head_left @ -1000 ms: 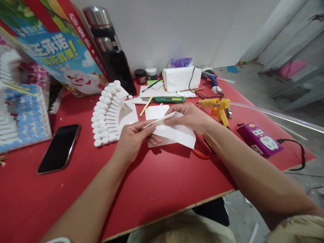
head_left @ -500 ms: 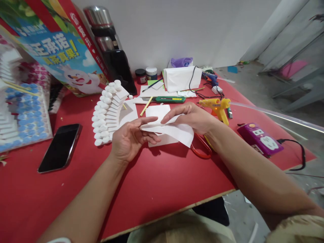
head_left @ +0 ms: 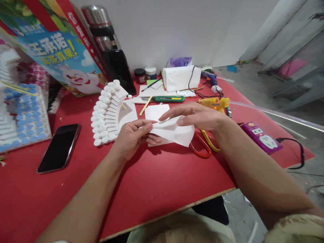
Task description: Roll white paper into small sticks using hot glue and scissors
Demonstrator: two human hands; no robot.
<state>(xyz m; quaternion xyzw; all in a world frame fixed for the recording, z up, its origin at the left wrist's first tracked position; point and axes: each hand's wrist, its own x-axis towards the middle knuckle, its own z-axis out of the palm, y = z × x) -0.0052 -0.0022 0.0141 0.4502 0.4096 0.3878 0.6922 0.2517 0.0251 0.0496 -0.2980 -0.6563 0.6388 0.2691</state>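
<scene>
Pinching white sheet (head_left: 180, 134), scissors (head_left: 202, 154) beneath, glue gun (head_left: 214, 102) behind

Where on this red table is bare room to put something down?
The widest bare patch is the near part of the red table, under the forearms, from phone to scissors. A smaller strip lies between phone and stair model. Crowded: around the paper sheet held by left hand and right hand, and the back by glue gun and tissue pack.
</scene>
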